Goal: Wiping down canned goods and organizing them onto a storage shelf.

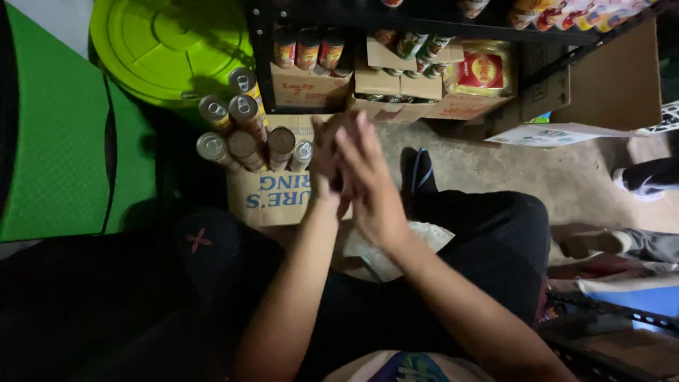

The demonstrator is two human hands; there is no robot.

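My left hand (327, 157) and my right hand (368, 180) are pressed together palm to palm in front of me, fingers stretched out, with nothing held between them. Just to their left stands a cardboard box (272, 198) with several tall tins (244, 127) packed upright in it, silver lids showing. The left hand partly hides the box's right side. I am seated, my dark-trousered legs (488, 240) below the hands.
A black metal shelf (424, 28) ahead holds tins, cardboard boxes and a yellow-red packet (481, 71). A lime green lid (166, 46) and a green mat (60, 134) lie left. A flat cardboard sheet (608, 78) leans right. Another person's feet (640, 177) are at the right edge.
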